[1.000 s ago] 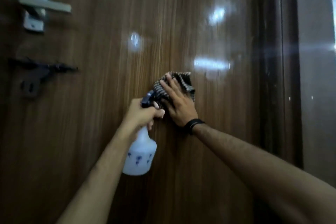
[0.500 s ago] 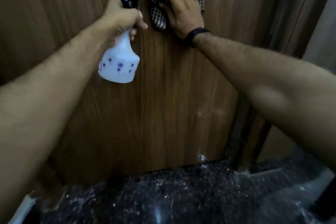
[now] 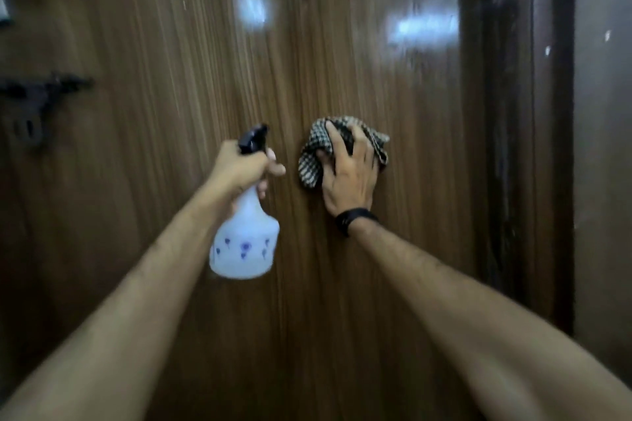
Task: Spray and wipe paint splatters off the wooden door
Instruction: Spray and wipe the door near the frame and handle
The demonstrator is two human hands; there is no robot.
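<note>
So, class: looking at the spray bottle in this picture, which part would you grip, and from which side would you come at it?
Grip the narrow neck just under the black trigger head, coming from the side away from the door, as the left hand does. The spray bottle widens below, so the neck fits curled fingers.

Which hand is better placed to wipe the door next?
Right. The right hand already presses the checkered cloth against the wooden door; the left hand grips the spray bottle.
</note>
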